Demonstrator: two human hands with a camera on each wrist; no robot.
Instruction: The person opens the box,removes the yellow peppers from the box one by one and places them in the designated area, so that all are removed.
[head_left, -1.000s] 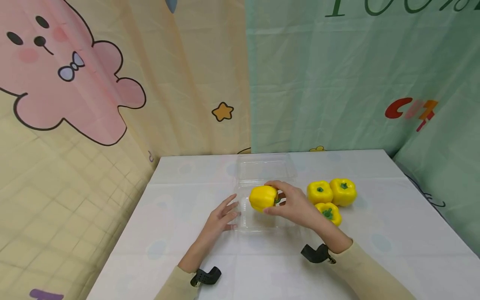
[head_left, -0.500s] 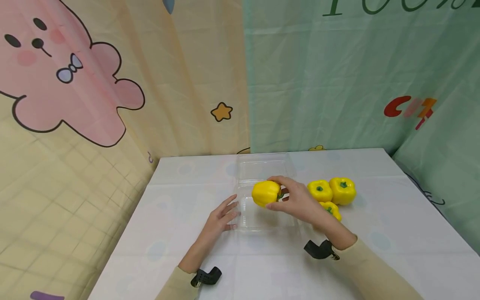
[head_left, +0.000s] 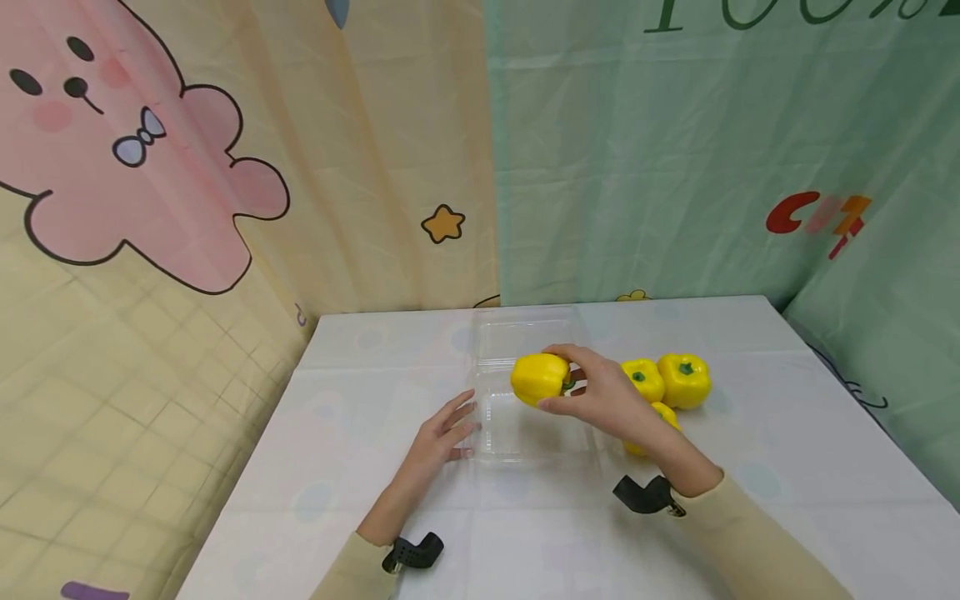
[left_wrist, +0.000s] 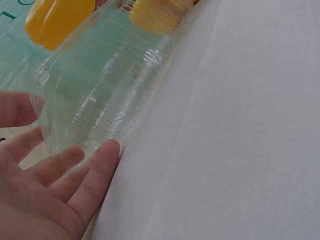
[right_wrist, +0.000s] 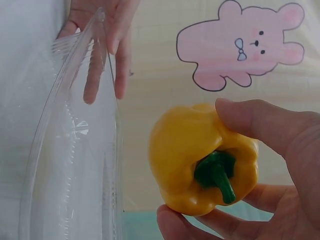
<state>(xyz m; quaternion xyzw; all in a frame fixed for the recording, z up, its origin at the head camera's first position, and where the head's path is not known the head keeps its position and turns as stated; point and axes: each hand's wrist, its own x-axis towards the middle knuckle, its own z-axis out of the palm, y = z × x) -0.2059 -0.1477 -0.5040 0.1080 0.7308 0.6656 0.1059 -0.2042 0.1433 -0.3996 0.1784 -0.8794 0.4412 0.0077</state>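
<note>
A yellow bell pepper (head_left: 537, 377) with a green stem is gripped by my right hand (head_left: 603, 393), thumb and fingers around its stem end. It is held above the clear plastic clamshell box (head_left: 517, 446), whose lid (head_left: 525, 337) lies folded back at the far side. The right wrist view shows the pepper (right_wrist: 187, 155) beside the box wall (right_wrist: 75, 150). My left hand (head_left: 441, 433) rests at the box's left side with spread fingers. In the left wrist view, its fingertips (left_wrist: 107, 150) touch the clear wall.
Three more yellow bell peppers stand grouped on the right, one at the back (head_left: 684, 381), one beside it (head_left: 647, 379), and one partly hidden behind my right wrist (head_left: 666, 414). A white cloth covers the table (head_left: 360, 392). Printed curtains (head_left: 375, 167) hang behind it.
My right hand has lifted the bell pepper up from low over the box and shifted it slightly right and away from me. The left hand has stayed in place.
</note>
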